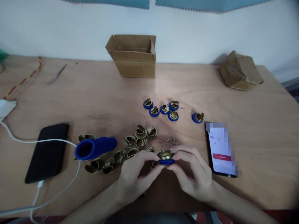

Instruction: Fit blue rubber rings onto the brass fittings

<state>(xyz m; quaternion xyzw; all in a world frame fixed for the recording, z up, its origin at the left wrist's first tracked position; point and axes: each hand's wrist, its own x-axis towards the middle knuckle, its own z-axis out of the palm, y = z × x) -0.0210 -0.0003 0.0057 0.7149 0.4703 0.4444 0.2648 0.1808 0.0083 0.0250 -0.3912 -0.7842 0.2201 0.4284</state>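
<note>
A round brass fitting (166,154) with a blue ring (166,161) around its base is held up above the near part of the table. My left hand (140,174) pinches it from the left between thumb and fingers. From the right, the thumb and fingers of my right hand (192,172) close on the same piece. Left of my hands lies a group of brass fittings with flaps (141,143), no blue rings on them. A stack of blue rings (95,147) lies on its side there. Thin wire rings (172,142) rest just beyond my fingers.
Several blue-ringed brass fittings (165,109) sit farther back. A lit phone (220,149) lies right, a dark phone (48,152) with a white cable (70,185) left. Two cardboard boxes, one upright (137,63) and one crumpled (241,73), stand at the back.
</note>
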